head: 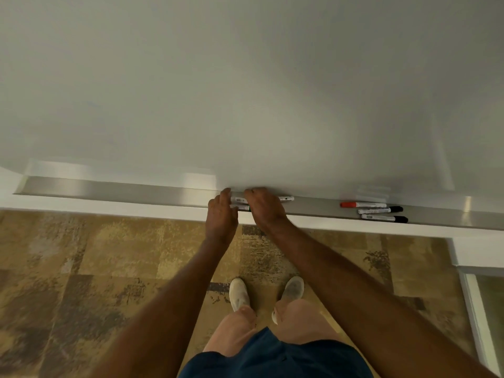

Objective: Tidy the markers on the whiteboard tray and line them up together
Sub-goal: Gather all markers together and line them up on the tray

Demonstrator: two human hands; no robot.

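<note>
Person stands facing the whiteboard (245, 91), both bare arms reached out to the metal tray (122, 190) along its lower edge

Left hand (221, 214) sits at the tray's middle, fingers held close together and curled down over the front lip, tips against the left ends of 2 white-barrelled markers (240, 203). Right hand (264, 206) lies just right of it, palm down, fingers together and draped over the same 2 markers; whether any finger pinches a barrel, cannot tell. End of the back marker pokes out right of the right hand

Further right along the tray, well apart from the hands, 3 more markers lie roughly parallel: red-capped marker (362, 205) nearest the board, 2 black-capped markers (381, 214) in front of it

Left stretch of the tray bare metal. Patterned carpet (81, 268) below
</note>
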